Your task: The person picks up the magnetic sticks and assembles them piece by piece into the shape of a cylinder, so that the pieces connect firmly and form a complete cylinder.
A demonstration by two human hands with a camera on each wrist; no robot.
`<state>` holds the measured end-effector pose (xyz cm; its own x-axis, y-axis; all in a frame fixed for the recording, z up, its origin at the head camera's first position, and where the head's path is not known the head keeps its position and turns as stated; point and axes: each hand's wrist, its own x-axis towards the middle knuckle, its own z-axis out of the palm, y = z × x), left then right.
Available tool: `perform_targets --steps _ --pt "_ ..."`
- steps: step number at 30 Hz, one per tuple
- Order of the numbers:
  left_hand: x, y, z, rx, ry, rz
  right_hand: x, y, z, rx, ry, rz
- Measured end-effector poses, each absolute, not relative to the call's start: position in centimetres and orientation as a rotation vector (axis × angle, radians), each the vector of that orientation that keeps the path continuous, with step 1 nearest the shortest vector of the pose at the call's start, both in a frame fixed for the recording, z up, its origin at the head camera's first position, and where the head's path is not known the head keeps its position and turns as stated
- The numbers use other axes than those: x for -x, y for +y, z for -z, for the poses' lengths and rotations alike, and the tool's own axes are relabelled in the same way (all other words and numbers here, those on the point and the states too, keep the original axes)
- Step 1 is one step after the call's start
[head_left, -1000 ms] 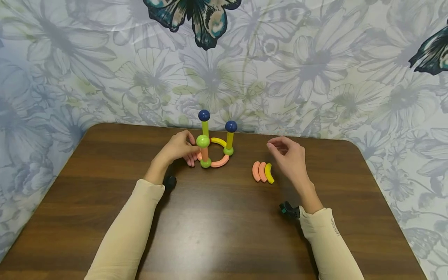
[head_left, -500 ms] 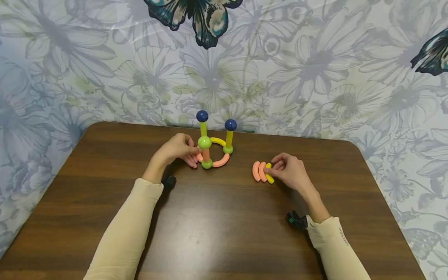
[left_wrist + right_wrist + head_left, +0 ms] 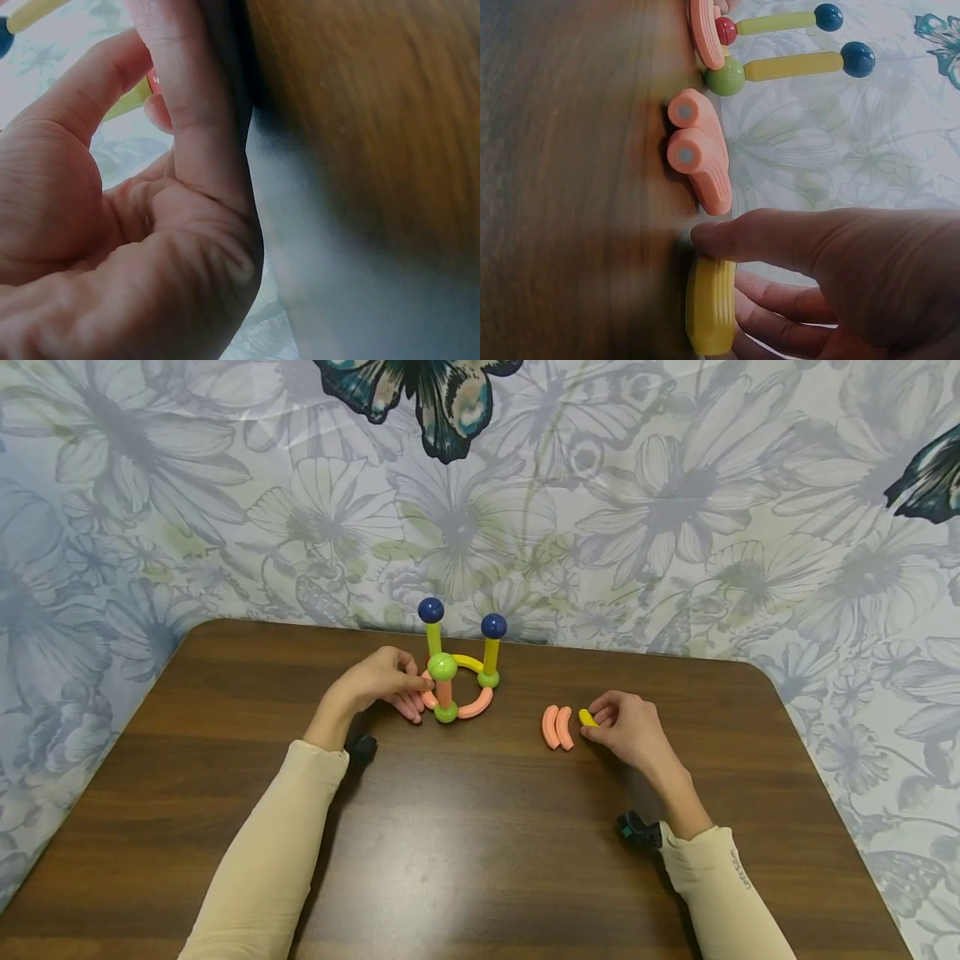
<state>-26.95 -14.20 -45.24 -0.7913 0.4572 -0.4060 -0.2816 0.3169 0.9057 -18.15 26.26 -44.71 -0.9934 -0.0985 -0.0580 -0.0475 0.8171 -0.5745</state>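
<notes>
A small structure of magnetic sticks and balls stands near the table's far edge. Its ring of curved pink sticks point(image 3: 476, 703) and a curved yellow stick point(image 3: 468, 662) carries uprights, two topped by blue balls point(image 3: 493, 626) and one by a green ball point(image 3: 442, 667). My left hand point(image 3: 375, 681) holds the ring's left side, thumb by the pink upright point(image 3: 444, 693); its exact contact is partly hidden. Right of the structure, my right hand point(image 3: 630, 727) pinches a curved yellow stick point(image 3: 711, 307) between thumb and fingers. Two curved pink sticks point(image 3: 557, 727) lie side by side just left of it.
The brown wooden table point(image 3: 465, 843) spreads out in front of both arms. Behind its far edge hangs a flowered backdrop point(image 3: 675, 527) with butterflies. A dark wrist camera point(image 3: 639, 831) sits at the right wrist, another point(image 3: 364, 750) at the left.
My right hand has come down and towards me, taken hold of the yellow stick and drawn it away from the pink pair. The structure's front upright has shifted slightly right in my left hand.
</notes>
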Motion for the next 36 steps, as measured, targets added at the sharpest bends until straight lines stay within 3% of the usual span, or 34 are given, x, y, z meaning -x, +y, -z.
perform_targets --steps 9,22,36 --pt "27.0 -14.2 45.5 -0.170 1.953 -1.542 18.0 25.6 44.4 0.144 3.104 0.881" --pt "27.0 -14.2 45.4 -0.151 1.952 -1.532 17.6 20.1 39.2 0.604 3.233 1.119" --pt "26.9 -14.3 45.3 -0.171 1.967 -1.520 17.8 14.9 37.6 0.895 3.136 1.197"
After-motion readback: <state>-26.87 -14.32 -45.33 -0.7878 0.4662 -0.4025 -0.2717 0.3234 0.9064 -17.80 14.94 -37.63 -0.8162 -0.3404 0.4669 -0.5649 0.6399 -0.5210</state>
